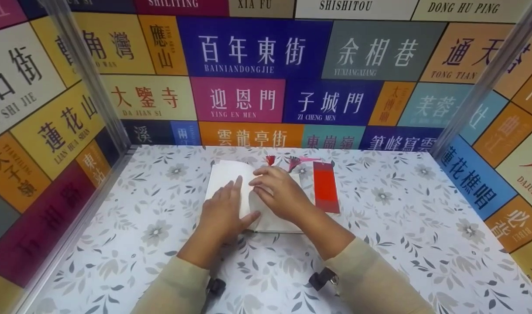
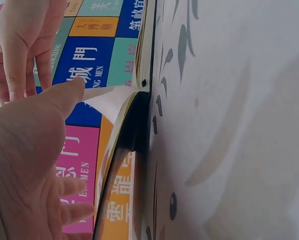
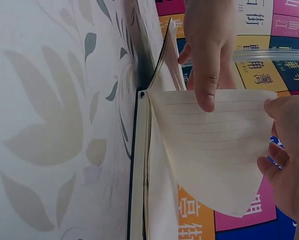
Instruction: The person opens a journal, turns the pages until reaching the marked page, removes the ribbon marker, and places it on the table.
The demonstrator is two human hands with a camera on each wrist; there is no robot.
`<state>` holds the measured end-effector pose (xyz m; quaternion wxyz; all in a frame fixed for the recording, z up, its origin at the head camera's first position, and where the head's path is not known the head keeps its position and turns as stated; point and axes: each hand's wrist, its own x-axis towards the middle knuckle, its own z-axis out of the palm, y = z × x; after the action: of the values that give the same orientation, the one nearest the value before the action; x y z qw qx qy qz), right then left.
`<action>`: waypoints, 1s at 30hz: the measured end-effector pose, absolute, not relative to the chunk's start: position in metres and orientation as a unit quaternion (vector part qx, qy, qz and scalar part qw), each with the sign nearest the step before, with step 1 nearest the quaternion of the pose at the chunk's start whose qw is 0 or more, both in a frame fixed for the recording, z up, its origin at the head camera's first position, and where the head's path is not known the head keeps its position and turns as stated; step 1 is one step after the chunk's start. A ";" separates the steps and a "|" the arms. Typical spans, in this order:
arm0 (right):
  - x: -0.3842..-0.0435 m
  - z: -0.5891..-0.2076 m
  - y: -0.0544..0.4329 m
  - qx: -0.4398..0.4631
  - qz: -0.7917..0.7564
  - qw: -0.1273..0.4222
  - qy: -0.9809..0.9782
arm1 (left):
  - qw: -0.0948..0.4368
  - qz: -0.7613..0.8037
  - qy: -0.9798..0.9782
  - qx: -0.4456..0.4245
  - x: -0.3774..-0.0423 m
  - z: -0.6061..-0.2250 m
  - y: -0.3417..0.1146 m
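Page (image 3: 214,145) in right hand (image 1: 277,192), upright over notebook (image 1: 279,223)

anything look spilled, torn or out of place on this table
Nothing stands out. The white lined paper page stands up from the open, dark-covered notebook, but the right hand holds its edge, so that looks normal; no spill or tear shows. The red rectangular card lies beside the notebook.
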<state>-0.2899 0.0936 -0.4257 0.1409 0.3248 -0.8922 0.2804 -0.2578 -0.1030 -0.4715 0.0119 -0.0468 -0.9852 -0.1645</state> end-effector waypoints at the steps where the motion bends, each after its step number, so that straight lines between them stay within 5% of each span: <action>1: -0.290 -0.426 0.094 0.322 0.280 0.139 -0.894 | 0.017 -0.166 -0.985 -0.045 -0.258 -0.471 -0.103; 16: -0.299 -0.446 0.131 0.233 0.232 0.016 -0.944 | 0.083 -0.158 -0.983 -0.036 -0.260 -0.467 -0.105; 30: -0.310 -0.465 0.161 0.169 0.206 -0.055 -0.962 | -0.006 -0.102 -0.989 -0.111 -0.260 -0.472 -0.104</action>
<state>-0.3099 0.1607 -0.4649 -0.0545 0.1695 -0.9622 0.2063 -0.2603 -0.1042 -0.4718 -0.0056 -0.1111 -0.9885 -0.1020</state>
